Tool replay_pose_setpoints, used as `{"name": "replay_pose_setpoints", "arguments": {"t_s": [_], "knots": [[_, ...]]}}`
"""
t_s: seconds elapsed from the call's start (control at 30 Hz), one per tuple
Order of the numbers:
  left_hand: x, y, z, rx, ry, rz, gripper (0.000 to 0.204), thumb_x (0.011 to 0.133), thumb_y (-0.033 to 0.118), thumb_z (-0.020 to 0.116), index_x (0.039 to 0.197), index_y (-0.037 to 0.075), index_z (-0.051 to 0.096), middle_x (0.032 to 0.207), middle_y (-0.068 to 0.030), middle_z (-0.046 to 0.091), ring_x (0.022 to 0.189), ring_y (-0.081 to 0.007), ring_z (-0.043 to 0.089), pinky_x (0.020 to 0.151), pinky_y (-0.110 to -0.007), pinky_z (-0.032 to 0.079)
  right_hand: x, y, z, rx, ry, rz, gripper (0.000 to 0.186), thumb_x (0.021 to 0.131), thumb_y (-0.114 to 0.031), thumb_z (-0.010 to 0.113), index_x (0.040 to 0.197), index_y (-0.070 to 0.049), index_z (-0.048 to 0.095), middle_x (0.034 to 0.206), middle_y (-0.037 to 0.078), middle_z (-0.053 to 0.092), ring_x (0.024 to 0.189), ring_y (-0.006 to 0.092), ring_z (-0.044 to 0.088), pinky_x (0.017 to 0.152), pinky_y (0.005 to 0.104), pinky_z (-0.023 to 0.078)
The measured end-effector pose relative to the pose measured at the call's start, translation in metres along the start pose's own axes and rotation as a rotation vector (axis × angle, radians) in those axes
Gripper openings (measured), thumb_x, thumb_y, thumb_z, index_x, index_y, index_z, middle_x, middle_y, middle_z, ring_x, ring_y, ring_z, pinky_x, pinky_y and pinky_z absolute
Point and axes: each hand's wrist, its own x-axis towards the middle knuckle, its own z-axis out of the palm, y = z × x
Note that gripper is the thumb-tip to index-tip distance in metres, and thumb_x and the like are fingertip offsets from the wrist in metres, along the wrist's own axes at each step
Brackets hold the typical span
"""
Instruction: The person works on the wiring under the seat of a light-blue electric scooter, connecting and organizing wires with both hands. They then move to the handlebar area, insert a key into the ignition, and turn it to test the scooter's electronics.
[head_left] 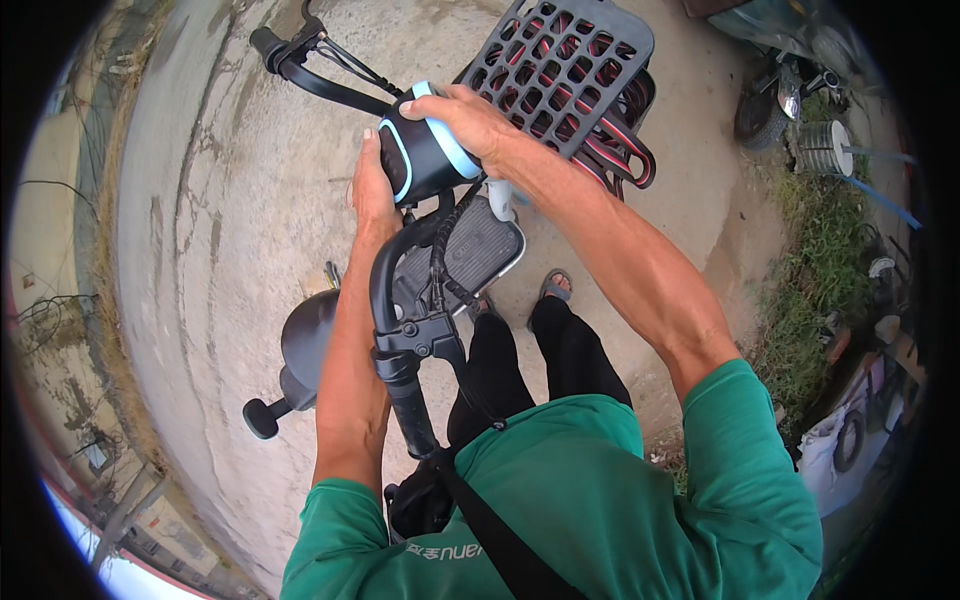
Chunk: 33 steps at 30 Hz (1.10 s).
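Observation:
A black dashboard and headlight housing [430, 152] with light blue trim sits at the middle of an electric scooter's handlebar [385, 265]. My left hand [373, 190] presses along its near left side, thumb pointing up, the other fingers mostly hidden beneath. From the right, my right hand [465, 125] wraps over the housing's top edge, thumb reaching across the blue band. Between them the two hands clasp the housing. Just below my right wrist a pale grey-white plastic part [500, 200] shows. The near rubber grip [412, 408] points back toward my body.
A black basket [560, 75] holding red, white and black straps adjoins my right hand. The ridged footboard [465, 255] and black seat [308, 335] lie below. A parked motorbike [775, 95], a metal can [825, 148] and grass [810, 290] line the right side.

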Motion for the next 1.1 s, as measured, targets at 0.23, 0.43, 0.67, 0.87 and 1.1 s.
{"name": "replay_pose_setpoints", "arguments": {"t_s": [0.23, 0.43, 0.67, 0.87, 1.1], "knots": [[0.004, -0.004, -0.005, -0.07, 0.023, -0.001, 0.075, 0.106, 0.062, 0.063, 0.151, 0.002, 0.058, 0.142, -0.0156, 0.067, 0.121, -0.0274, 0.07, 0.101, -0.042, 0.058, 0.009, 0.002, 0.001, -0.121, 0.016, -0.005, 0.105, 0.083, -0.053, 0.081, 0.159, 0.008, 0.042, 0.142, 0.028, 0.06, 0.118, 0.0334, 0.067, 0.097, 0.0442, 0.055], [0.01, -0.006, -0.007, -0.158, -0.019, 0.046, 0.057, 0.112, 0.05, 0.06, 0.134, -0.002, 0.068, 0.124, -0.0121, 0.074, 0.108, -0.0216, 0.073, 0.095, -0.037, 0.06, 0.003, -0.001, 0.004, -0.117, 0.066, -0.013, 0.101, 0.084, -0.048, 0.083, 0.158, 0.009, 0.044, 0.14, 0.027, 0.062, 0.12, 0.0303, 0.066, 0.102, 0.0407, 0.053], [0.007, 0.002, 0.006, -0.278, -0.006, 0.018, 0.044, 0.113, 0.04, 0.062, 0.126, -0.001, 0.07, 0.113, -0.0096, 0.076, 0.095, -0.0176, 0.075, 0.087, -0.033, 0.062, 0.017, -0.011, -0.005, -0.023, -0.027, 0.017, 0.083, 0.086, -0.046, 0.081, 0.145, 0.007, 0.057, 0.127, 0.019, 0.069, 0.11, 0.0266, 0.068, 0.098, 0.0362, 0.052], [0.0, 0.006, 0.013, -0.298, 0.127, -0.029, 0.046, 0.111, 0.041, 0.065, 0.126, -0.003, 0.068, 0.113, -0.0096, 0.075, 0.096, -0.0172, 0.073, 0.087, -0.033, 0.061, 0.032, -0.023, -0.01, -0.087, -0.124, 0.088, 0.062, 0.091, -0.042, 0.076, 0.134, 0.001, 0.062, 0.115, 0.013, 0.069, 0.097, 0.02, 0.071, 0.082, 0.033, 0.059], [-0.003, 0.013, 0.02, -0.325, 0.205, -0.071, 0.048, 0.111, 0.042, 0.063, 0.131, -0.002, 0.066, 0.118, -0.0119, 0.074, 0.101, -0.0204, 0.074, 0.093, -0.035, 0.061, 0.04, -0.027, -0.007, -0.103, -0.175, 0.114, 0.076, 0.085, -0.048, 0.078, 0.136, 0.006, 0.061, 0.118, 0.02, 0.068, 0.104, 0.0268, 0.068, 0.088, 0.0397, 0.054]]}}
